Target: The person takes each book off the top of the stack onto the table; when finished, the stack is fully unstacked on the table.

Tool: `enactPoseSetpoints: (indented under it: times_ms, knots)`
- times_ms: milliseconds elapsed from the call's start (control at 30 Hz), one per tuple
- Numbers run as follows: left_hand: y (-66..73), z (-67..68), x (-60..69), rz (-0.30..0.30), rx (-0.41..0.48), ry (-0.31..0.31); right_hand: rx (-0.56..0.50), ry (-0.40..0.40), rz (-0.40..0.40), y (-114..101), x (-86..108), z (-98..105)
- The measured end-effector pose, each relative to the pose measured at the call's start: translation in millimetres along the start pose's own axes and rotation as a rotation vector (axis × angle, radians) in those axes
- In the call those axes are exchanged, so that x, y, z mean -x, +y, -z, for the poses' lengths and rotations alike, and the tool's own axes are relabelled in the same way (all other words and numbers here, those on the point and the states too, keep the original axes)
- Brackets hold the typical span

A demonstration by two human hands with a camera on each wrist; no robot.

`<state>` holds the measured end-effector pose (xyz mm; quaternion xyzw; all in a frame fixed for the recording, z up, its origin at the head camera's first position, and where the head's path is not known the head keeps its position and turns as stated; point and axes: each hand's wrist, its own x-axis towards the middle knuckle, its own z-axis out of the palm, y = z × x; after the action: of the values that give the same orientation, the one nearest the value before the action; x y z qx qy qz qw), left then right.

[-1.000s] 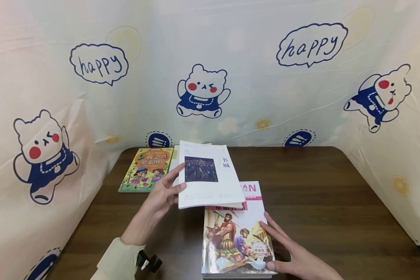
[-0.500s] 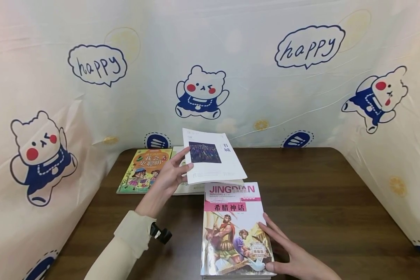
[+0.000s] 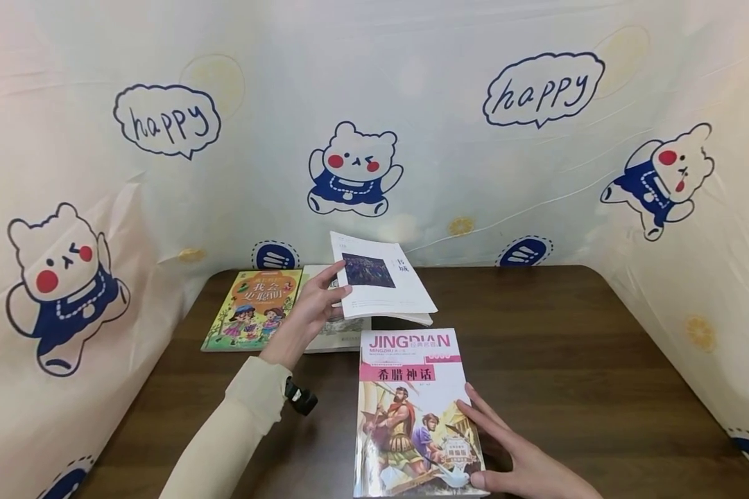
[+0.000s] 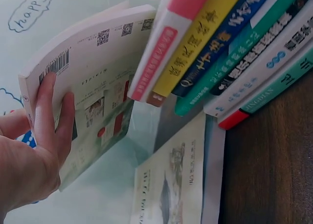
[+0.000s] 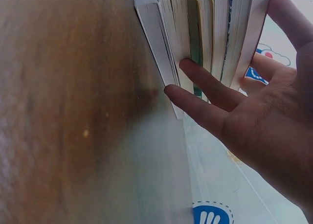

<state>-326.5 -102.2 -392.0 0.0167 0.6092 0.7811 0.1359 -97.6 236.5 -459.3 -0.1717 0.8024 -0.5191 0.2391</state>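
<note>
both hands are busy with books. the left hand [image 3: 317,299] pinches a thin white magazine [image 3: 383,281] by its left edge, with the thumb on top and other fingers under it. the magazine is tilted and held up over part of a pale book [image 3: 346,337]. its front has a dark square picture, and its back has a bar code and little square codes.

the right hand [image 3: 524,461] is not clenched. its fingers are spread and rather straight, and they touch the right side of a stack of books [image 4: 234,62], where the page edges show. the thumb is at the near right corner. the stack lies flat, close to the person. its top book [image 3: 406,416] shows a man in a red cape and a smaller person in purple. the spines face left, in pink, yellow, blue, green and more.

the pale book lies at the far left part of the brown wood counter [image 3: 568,381]. just beside it is a yellow and green book [image 3: 252,312] with two cartoon kids.

the left arm has a cream sleeve [image 3: 237,409] and a black strap [image 3: 301,397]. behind is a light cloth [image 3: 443,90] with winking bears and the word happy in bubbles.
</note>
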Motion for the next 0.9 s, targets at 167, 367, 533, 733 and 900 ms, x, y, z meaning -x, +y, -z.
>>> enactPoseSetpoints:
  times_ms: [167,367,533,733,900]
  knots:
    - [-5.6,-6.4,-16.6,0.012,-0.013,-0.014,0.003,0.006,-0.015,-2,-0.2,0]
    - [-13.1,-11.1,-35.8,0.024,-0.036,-0.028,0.047,0.024,0.021,-2,-3.1,-1]
    - [-21.7,-12.0,-45.9,0.046,-0.048,-0.045,0.048,0.032,0.029,-1,-3.2,-2]
    - [-37.1,-15.4,-52.6,0.085,-0.118,-0.080,0.066,0.046,0.044,0,-1.4,-4]
    - [-50.1,-19.9,-56.9,0.097,-0.161,-0.109,0.067,0.058,0.059,2,-0.4,-4]
